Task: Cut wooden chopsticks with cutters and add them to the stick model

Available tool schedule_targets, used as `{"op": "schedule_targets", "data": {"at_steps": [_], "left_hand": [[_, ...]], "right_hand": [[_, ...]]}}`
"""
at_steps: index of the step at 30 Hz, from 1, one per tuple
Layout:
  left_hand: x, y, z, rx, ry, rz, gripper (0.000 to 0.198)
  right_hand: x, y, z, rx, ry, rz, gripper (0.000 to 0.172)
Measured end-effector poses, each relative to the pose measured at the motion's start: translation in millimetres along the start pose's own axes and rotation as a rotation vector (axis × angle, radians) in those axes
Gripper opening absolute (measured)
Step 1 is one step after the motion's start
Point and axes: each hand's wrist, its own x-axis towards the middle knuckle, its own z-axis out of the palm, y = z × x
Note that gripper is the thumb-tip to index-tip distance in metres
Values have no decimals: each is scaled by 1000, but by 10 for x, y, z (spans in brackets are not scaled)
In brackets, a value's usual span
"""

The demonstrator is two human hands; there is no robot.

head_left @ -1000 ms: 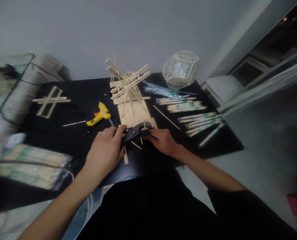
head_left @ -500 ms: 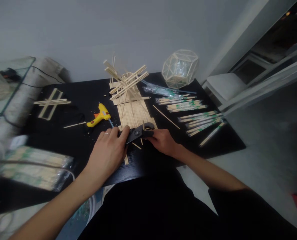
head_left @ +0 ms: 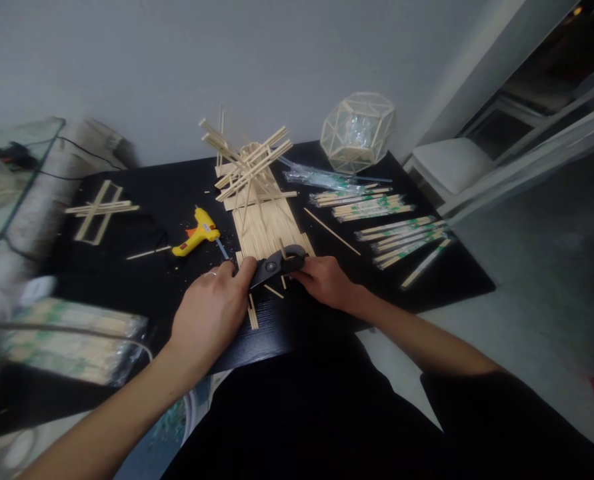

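Observation:
My left hand is closed around the handles of black pruning shears, just above the front part of the table. The curved jaws point right, and a short wooden stick shows at them. Close by the jaws, my right hand is closed in a pinch on the stick; its fingertips are partly hidden by the shears. Beneath and behind the shears lies a flat panel of wooden sticks. On its far part stands a structure of crossed sticks.
A yellow glue gun lies left of the panel, with crossed sticks farther left. Wrapped chopsticks are on the right, below a faceted stick ball. More packs lie front left. Offcuts are near the black table's edge.
The view has shifted slightly. My left hand and the shears sit a little farther left in view; both hands keep their grip. The surrounding things look unchanged.

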Motion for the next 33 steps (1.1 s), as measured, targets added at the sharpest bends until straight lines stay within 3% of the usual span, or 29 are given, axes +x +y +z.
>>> {"op": "schedule_targets", "data": {"at_steps": [4,9,14,17,21,24,27,30,33], "left_hand": [[26,-24,24,-14,30,6,33],[98,-151,150,-119,215,7,34],[204,-253,322,-371,360,-135,40],[263,-224,427,-512,323,-165,37],[303,-161,521,-643,261,-146,26],[304,-151,554,-713,222,-149,37],[295,-162,567,-760,173,-124,46],[285,-166,567,-809,154,-82,47],[276,-162,558,-856,160,-48,47]], "right_hand": [[20,-31,-14,-2,-2,33,24],[62,-105,-260,30,-39,59,18],[136,33,-637,-151,69,306,13],[192,181,-739,-332,4,475,12],[227,271,-721,-399,-120,589,13],[218,264,-682,-444,-150,596,20],[215,193,-656,-486,-90,518,14],[239,20,-596,-278,-27,436,19],[266,-215,-465,133,-113,425,22]]}}
